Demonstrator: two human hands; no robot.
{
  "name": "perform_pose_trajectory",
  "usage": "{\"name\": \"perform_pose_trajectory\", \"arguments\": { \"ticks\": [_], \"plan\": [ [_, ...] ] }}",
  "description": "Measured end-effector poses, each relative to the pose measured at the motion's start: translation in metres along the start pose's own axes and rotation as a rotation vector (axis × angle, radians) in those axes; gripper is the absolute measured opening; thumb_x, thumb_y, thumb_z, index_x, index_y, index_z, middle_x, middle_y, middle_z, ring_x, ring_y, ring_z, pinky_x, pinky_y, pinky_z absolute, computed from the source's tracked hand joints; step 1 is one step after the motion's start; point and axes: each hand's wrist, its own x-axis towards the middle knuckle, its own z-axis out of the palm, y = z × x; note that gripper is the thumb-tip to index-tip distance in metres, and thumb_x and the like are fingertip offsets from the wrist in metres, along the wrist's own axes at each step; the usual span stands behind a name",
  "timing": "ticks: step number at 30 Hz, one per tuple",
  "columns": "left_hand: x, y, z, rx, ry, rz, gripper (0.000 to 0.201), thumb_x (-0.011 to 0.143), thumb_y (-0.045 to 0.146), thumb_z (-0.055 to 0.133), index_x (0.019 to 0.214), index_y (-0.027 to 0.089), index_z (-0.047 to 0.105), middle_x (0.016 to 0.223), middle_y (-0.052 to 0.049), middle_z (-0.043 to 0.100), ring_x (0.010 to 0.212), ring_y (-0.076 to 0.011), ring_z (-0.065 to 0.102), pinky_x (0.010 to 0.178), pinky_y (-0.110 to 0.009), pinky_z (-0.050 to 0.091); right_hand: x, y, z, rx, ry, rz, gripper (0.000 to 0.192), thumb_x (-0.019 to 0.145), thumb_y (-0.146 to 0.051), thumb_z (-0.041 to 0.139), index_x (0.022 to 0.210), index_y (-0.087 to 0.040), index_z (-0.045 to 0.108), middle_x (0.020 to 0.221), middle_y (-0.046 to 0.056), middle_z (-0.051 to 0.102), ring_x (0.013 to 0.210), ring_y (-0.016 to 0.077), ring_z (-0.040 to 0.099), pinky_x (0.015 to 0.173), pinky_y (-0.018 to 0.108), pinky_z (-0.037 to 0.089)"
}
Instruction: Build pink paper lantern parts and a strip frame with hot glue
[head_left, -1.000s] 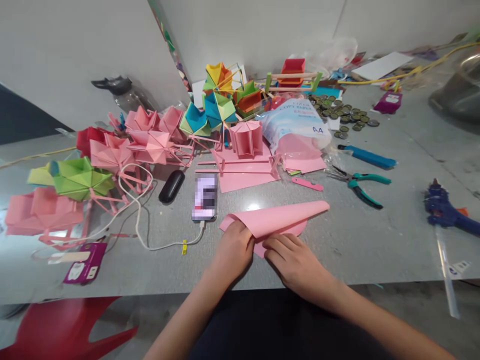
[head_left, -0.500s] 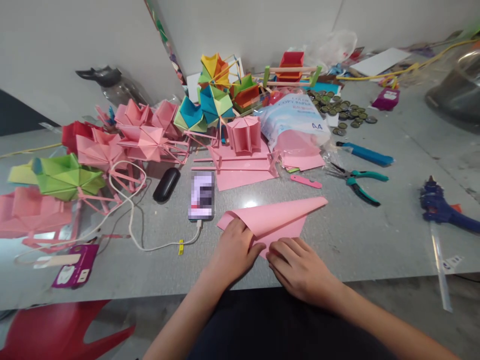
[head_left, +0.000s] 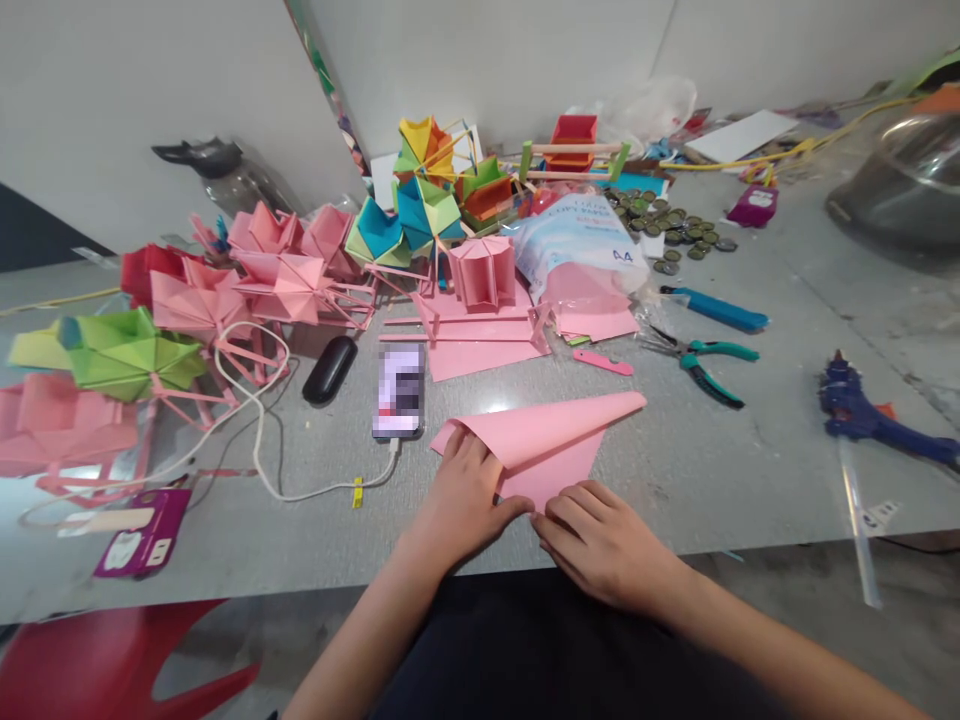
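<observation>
Grey and speckled, the table (head_left: 750, 480) runs from the near edge to a white wall, with craft work crowding its far half. Beyond the fingers and to their left sits a heap of folded paper models (head_left: 247, 280), mostly pink, some green, blue and yellow. Straight ahead of the fingers lies a stack of flat pink sheets (head_left: 480, 345), with an opened paper pack (head_left: 585, 255) just right of it.

Directly under the fingers lies the pink sheet (head_left: 547, 435), folded over diagonally so its upper layer arches loosely and tapers to a point on the right. It looks feather-light, thin and limp; it should crease at once, slide easily on the smooth table, and tear or crumple if pinched hard. Flat pressure along the fold and at the corners suits it best.

The left hand (head_left: 461, 500) lies flat, fingers spread and pressing the sheet's left end down. The right hand (head_left: 600, 535) presses its fingertips on the near corner, curled, clasping nothing.

Just left of the fingers a phone (head_left: 400, 390) lies on its cable. To the right lie pliers (head_left: 705, 365), well apart.
</observation>
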Motion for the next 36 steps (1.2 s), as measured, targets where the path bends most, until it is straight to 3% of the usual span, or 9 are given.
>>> {"name": "perform_pose_trajectory", "arguments": {
  "ticks": [6, 13, 20, 25, 32, 36],
  "plan": [
    [0.0, 0.0, 0.002, 0.082, 0.004, 0.049, 0.054, 0.1, 0.059, 0.072, 0.134, 0.018, 0.064, 0.137, -0.018, 0.069, 0.141, -0.0381, 0.057, 0.132, -0.069, 0.026, 0.001, 0.001, 0.0, 0.011, -0.04, 0.023, 0.016, 0.107, -0.021, 0.055, 0.108, -0.015, 0.07, 0.098, 0.009, 0.071, 0.093, 0.0246, 0.064, 0.082, 0.04, 0.047],
    [0.0, -0.002, 0.007, 0.076, 0.048, 0.07, 0.052, 0.101, 0.055, 0.071, 0.136, 0.018, 0.063, 0.141, -0.018, 0.066, 0.144, -0.0387, 0.054, 0.134, -0.07, 0.024, -0.001, -0.001, 0.0, 0.005, -0.013, 0.008, 0.015, 0.106, -0.016, 0.058, 0.097, -0.017, 0.07, 0.094, 0.007, 0.071, 0.09, 0.0223, 0.063, 0.082, 0.038, 0.046],
    [0.0, -0.007, 0.012, 0.084, 0.054, 0.049, 0.059, 0.101, 0.054, 0.071, 0.141, 0.013, 0.059, 0.155, -0.024, 0.055, 0.159, -0.0443, 0.037, 0.133, -0.071, 0.024, -0.002, -0.001, -0.001, -0.02, 0.0, 0.006, 0.021, 0.106, -0.015, 0.056, 0.091, -0.018, 0.07, 0.086, 0.005, 0.067, 0.081, 0.0209, 0.058, 0.079, 0.038, 0.045],
    [0.0, -0.006, 0.012, 0.081, 0.022, 0.052, 0.053, 0.103, 0.051, 0.068, 0.143, 0.018, 0.058, 0.157, -0.021, 0.054, 0.159, -0.0427, 0.039, 0.132, -0.072, 0.027, -0.004, -0.001, -0.001, -0.032, 0.006, 0.032, 0.018, 0.107, -0.019, 0.057, 0.098, -0.017, 0.072, 0.081, 0.004, 0.064, 0.078, 0.0208, 0.056, 0.075, 0.038, 0.045],
    [0.002, -0.001, 0.011, 0.137, 0.0, 0.081, 0.052, 0.102, 0.041, 0.071, 0.146, 0.017, 0.059, 0.165, -0.024, 0.049, 0.163, -0.046, 0.035, 0.133, -0.075, 0.021, -0.009, 0.0, -0.003, -0.024, -0.001, 0.002, 0.017, 0.105, -0.012, 0.059, 0.096, -0.016, 0.072, 0.092, 0.007, 0.072, 0.088, 0.022, 0.064, 0.079, 0.039, 0.047],
    [0.004, -0.001, 0.012, 0.151, 0.018, 0.108, 0.053, 0.105, 0.039, 0.066, 0.153, 0.02, 0.054, 0.172, -0.024, 0.041, 0.17, -0.045, 0.019, 0.133, -0.078, 0.014, -0.011, 0.0, -0.004, -0.018, -0.002, -0.011, 0.017, 0.105, -0.012, 0.059, 0.097, -0.017, 0.072, 0.097, 0.009, 0.075, 0.092, 0.0229, 0.067, 0.082, 0.039, 0.049]
  ]
}}
